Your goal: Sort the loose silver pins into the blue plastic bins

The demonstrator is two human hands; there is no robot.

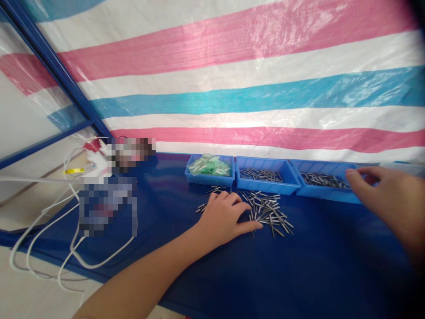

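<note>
My left hand (221, 217) rests over a loose pile of thin metal rods (265, 208), which look like small drill bits. Its thumb stretches away from the bent fingers, and more rods show beyond the fingertips. At the right, my right hand (385, 186) is at the near right corner of a blue bin (318, 191) that holds darker metal rods (323, 180). Thumb and forefinger come together there in a pinch; whatever is between them cannot be made out. The middle blue bin (267, 185) also contains metal rods (260, 174).
A third blue bin (209, 180) carries small green-and-clear plastic packets (210, 165). White cables (111, 262) loop over the left edge of the blue table (232, 274), beside blurred-out items. Striped plastic sheeting (239, 102) hangs behind, with a blue metal frame (66, 84) at left.
</note>
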